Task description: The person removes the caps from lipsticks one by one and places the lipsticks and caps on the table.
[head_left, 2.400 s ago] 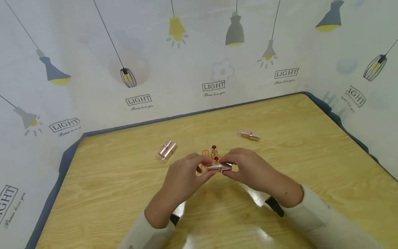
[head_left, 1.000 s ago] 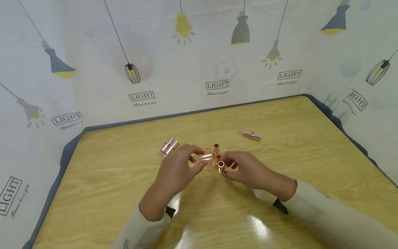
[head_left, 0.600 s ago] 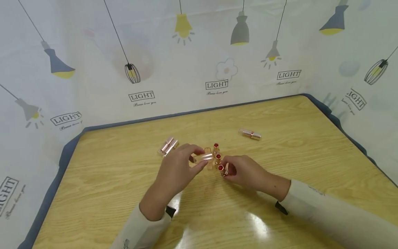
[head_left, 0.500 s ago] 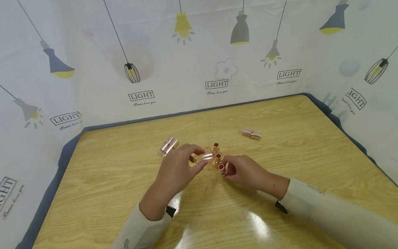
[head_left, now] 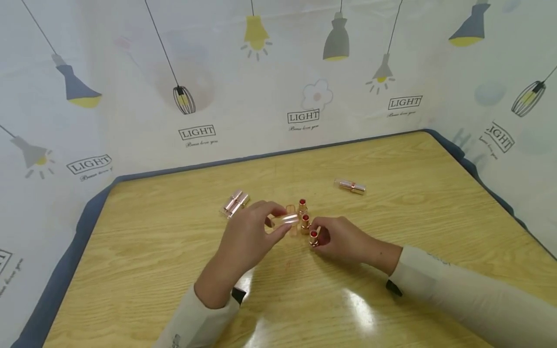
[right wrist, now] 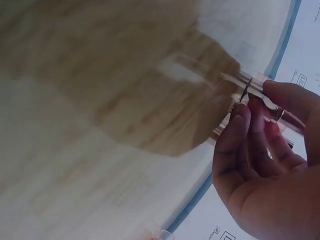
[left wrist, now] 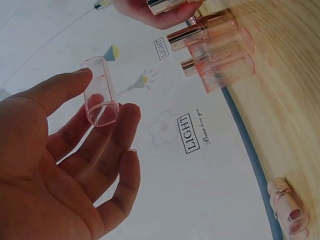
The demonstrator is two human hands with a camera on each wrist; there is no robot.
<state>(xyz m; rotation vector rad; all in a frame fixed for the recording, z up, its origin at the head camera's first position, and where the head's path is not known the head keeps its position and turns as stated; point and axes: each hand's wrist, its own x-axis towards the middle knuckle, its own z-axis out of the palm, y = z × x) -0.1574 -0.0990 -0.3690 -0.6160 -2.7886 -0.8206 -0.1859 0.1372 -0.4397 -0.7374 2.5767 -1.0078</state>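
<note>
My left hand pinches a clear lipstick cap between thumb and fingers, held in the air in the left wrist view. With thumb and fingertips, my right hand grips an uncapped lipstick, upright with its red tip on top. Just behind it stand two more uncapped lipsticks, a middle one and a far one, lined up in a row. Left of that row, clear caps stand on the table, partly hidden behind the held cap in the head view.
Two capped lipsticks lie side by side at the left on the wooden table. Another capped lipstick lies farther back on the right. A patterned white backdrop rises behind the table's far edge.
Both hands held one capped lipstick sideways at first; its cap has come off into my left hand. My right hand has turned the lipstick upright and lowered it at the row's near end.
</note>
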